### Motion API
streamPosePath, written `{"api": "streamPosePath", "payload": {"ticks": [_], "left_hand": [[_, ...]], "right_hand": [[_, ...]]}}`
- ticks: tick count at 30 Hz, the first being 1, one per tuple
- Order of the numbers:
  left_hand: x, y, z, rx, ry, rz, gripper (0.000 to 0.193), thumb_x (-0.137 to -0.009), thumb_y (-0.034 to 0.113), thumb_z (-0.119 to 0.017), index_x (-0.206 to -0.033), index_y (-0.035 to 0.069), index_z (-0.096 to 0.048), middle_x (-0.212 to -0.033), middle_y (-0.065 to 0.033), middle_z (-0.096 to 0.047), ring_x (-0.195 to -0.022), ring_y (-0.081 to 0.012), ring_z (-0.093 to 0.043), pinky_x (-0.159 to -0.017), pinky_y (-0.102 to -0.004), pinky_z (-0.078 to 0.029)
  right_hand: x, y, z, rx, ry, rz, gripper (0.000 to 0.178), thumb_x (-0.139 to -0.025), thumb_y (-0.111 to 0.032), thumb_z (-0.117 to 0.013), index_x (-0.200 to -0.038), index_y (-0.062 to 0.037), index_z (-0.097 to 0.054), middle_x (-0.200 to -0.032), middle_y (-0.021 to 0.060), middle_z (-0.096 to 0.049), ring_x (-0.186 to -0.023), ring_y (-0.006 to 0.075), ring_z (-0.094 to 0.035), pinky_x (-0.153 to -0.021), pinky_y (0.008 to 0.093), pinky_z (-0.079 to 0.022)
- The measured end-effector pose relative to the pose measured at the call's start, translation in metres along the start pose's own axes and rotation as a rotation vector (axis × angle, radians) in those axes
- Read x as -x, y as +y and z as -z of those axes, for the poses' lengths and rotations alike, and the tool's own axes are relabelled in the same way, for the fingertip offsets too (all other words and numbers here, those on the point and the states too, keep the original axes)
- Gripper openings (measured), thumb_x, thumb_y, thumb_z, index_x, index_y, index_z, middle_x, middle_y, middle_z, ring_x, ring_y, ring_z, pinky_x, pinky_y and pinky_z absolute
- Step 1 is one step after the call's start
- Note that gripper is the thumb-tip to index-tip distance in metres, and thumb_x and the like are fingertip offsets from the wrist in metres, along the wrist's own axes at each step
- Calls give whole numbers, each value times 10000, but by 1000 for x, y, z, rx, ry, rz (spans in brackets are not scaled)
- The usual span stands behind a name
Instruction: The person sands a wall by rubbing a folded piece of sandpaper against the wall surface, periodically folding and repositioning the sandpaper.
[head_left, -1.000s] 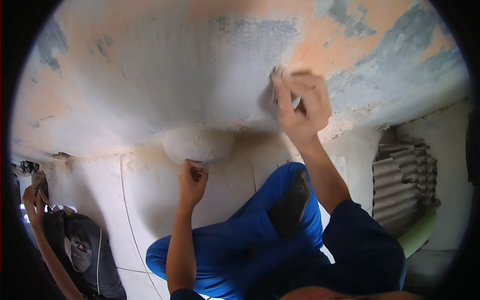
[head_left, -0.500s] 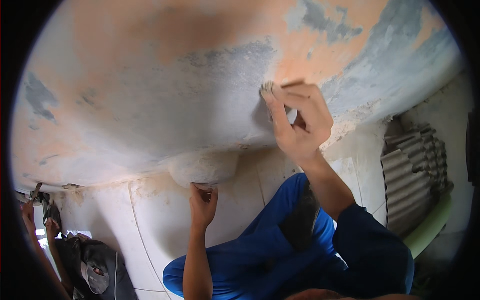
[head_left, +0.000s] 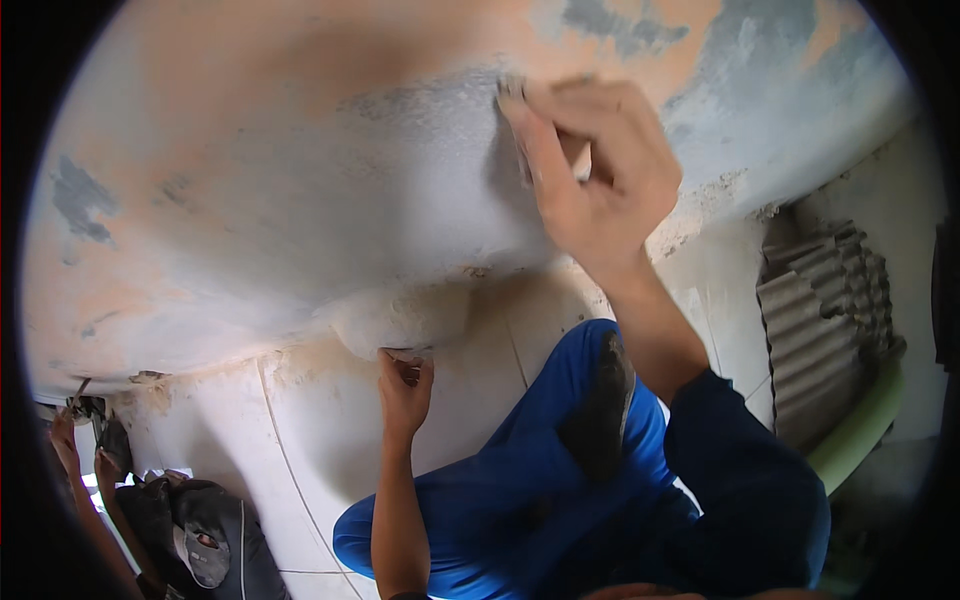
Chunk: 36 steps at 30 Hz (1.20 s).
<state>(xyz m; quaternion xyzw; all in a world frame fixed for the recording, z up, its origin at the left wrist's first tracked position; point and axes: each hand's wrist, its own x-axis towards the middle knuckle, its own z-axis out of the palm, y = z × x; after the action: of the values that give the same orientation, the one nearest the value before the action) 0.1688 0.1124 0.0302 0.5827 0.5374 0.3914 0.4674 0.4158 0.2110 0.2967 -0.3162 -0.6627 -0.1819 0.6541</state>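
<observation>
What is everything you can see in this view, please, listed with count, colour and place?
patchy plastered wall: one, grey, orange and blue, upper picture.
pale tiled floor: one, whitish, below the wall.
small grey sanding pad: one, pressed on the wall under the right hand.
corrugated grey sheets: a stack, far right.
co-worker in dark clothes: one, lower left, hands raised.
blue trousers: one pair, lower centre.
right hand: one, on the wall.
left hand: one, at the wall's foot.
</observation>
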Motion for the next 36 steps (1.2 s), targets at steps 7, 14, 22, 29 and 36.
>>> {"api": "streamPosePath", "payload": {"ticks": [7, 14, 22, 29, 36], "left_hand": [[-6, 0, -1, -71, -14, 15, 348, -924, 113, -735, -1048, 9, -428, -874, -145, -676, -707, -205, -704, -648, -318, -571], [-3, 0, -1, -54, -41, 44, 409, -920, 91, -728, -1100, -1, -373, -915, -168, -673, -739, -211, -712, -659, -320, -581], [-4, 1, -6, -2, -12, 69, 392, -917, 112, -749, -1049, 13, -394, -867, -153, -685, -721, -219, -698, -633, -319, -554], [-9, -4, -4, -60, -113, 56, 455, -933, 131, -735, -1107, -6, -337, -957, -206, -681, -758, -238, -720, -662, -322, -583], [-4, 0, -1, 30, -60, 27, 468, -924, 107, -745, -1109, 5, -327, -927, -180, -681, -733, -237, -704, -622, -324, -562]], "right_hand": [[44, 14, 15, 42, -46, 15, 218, -800, 145, -787, -988, 47, -736, -885, 120, -653, -649, 117, -616, -505, 219, -422], [14, 1, 3, 5, -64, 34, 229, -787, 124, -806, -996, 48, -750, -866, 122, -647, -689, 153, -633, -549, 242, -460], [31, 2, 11, -64, -129, -62, 249, -778, 133, -804, -1007, 54, -747, -851, 116, -639, -714, 160, -635, -560, 253, -456], [51, 22, 21, -33, -116, -15, 238, -800, 128, -771, -1012, 23, -750, -843, 96, -626, -648, 148, -577, -511, 255, -410], [12, -1, 12, -15, -149, -18, 165, -817, 119, -782, -964, 55, -743, -836, 121, -627, -682, 164, -609, -544, 254, -432]]}}
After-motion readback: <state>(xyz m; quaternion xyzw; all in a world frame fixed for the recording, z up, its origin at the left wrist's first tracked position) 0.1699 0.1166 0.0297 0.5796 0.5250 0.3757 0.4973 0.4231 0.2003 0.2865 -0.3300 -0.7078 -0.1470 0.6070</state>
